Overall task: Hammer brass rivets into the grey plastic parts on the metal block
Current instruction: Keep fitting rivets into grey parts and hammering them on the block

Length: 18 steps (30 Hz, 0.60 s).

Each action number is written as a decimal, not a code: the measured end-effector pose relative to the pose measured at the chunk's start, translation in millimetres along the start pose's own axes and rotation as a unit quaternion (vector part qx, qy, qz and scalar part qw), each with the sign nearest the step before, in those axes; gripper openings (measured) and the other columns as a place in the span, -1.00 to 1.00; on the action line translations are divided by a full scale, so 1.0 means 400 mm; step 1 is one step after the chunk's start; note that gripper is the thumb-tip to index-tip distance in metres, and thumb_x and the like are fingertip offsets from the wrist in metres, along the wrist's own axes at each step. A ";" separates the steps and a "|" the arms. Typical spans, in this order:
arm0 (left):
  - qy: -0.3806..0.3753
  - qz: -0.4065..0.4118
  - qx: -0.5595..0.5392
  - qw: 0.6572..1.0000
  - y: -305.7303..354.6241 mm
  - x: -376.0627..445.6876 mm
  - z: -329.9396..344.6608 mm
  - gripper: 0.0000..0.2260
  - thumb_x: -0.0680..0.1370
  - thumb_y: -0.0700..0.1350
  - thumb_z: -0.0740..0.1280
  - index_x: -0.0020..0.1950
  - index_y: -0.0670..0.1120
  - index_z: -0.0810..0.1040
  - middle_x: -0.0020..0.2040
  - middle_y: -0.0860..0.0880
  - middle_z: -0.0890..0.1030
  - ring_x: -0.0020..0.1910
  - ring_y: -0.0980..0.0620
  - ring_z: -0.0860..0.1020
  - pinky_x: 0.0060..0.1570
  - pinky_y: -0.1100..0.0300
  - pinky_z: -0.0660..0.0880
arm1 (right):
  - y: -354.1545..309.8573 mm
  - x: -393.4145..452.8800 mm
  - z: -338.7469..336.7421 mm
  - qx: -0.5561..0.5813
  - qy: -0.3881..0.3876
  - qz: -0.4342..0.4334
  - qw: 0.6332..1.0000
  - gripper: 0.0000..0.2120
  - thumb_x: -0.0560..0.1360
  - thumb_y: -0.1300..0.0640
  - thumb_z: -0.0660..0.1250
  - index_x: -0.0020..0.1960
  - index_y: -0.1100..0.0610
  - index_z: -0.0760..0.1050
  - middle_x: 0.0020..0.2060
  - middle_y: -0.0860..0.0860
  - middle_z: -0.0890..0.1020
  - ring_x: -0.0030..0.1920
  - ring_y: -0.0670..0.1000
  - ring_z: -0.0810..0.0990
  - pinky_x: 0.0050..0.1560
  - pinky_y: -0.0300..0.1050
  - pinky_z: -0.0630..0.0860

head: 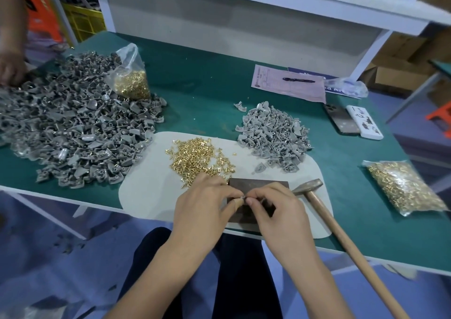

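Observation:
A dark metal block (258,184) lies on a white mat (146,187) at the table's front edge. Over the block, my left hand (205,209) and my right hand (273,209) meet fingertip to fingertip, pinching a small grey plastic part (242,198) between them; the part is mostly hidden. Loose brass rivets (197,160) are heaped on the mat just behind my left hand. A hammer (317,196) with a wooden handle lies to the right of the block, its head beside my right hand.
A large heap of grey parts (73,128) covers the left of the green table, a smaller heap (275,135) sits behind the block. Bags of rivets stand at the back left (131,82) and lie at the right (405,187). Papers with a pen (292,82) and a phone (341,121) lie far right. Another person's hand (9,67) is at the far left.

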<state>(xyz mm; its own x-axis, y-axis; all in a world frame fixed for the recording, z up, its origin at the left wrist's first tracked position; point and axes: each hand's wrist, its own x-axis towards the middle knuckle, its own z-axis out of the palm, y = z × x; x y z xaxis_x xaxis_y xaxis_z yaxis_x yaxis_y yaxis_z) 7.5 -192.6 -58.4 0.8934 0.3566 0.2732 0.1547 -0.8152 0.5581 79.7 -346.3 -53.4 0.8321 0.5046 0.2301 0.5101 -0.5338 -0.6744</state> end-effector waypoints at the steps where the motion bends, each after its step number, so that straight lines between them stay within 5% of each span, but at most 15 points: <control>1: -0.001 0.000 0.000 1.000 0.000 0.001 -0.001 -0.90 0.52 0.20 0.38 -0.04 0.26 0.66 -0.19 0.17 0.54 -0.07 0.15 0.33 -0.32 0.14 0.46 | -0.001 0.003 -0.001 -0.004 -0.005 0.001 1.000 -0.87 0.52 0.18 0.46 -0.12 -0.06 0.66 -0.17 -0.18 0.59 -0.08 -0.03 0.54 -0.04 0.06 0.53; 14: 0.008 0.004 0.008 1.000 -0.009 0.007 0.000 -0.93 0.48 0.15 0.46 -0.05 0.28 0.66 -0.24 0.19 0.53 -0.13 0.15 0.34 -0.39 0.23 0.34 | -0.039 0.035 -0.027 -0.139 -0.054 -0.021 0.989 -0.89 0.53 0.08 0.42 -0.07 -0.12 0.69 -0.20 -0.17 0.61 -0.03 0.00 0.53 -0.05 0.00 0.50; 18: -0.004 -0.005 0.008 1.000 -0.010 0.009 0.002 -0.90 0.47 0.07 0.49 -0.03 0.24 0.70 -0.22 0.21 0.56 -0.12 0.16 0.33 -0.37 0.22 0.32 | -0.063 0.040 -0.031 -0.246 -0.037 -0.073 0.966 -0.90 0.51 0.06 0.42 -0.14 -0.09 0.68 -0.23 -0.12 0.62 -0.08 0.03 0.51 -0.25 -0.11 0.34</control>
<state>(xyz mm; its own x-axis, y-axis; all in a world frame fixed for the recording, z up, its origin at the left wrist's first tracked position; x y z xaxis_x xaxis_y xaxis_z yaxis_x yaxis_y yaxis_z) 10.2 -188.4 -60.1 0.8954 0.3605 0.2613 0.1695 -0.8187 0.5486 82.9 -333.0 -24.1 0.7348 0.6366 0.2342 0.6778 -0.7020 -0.2184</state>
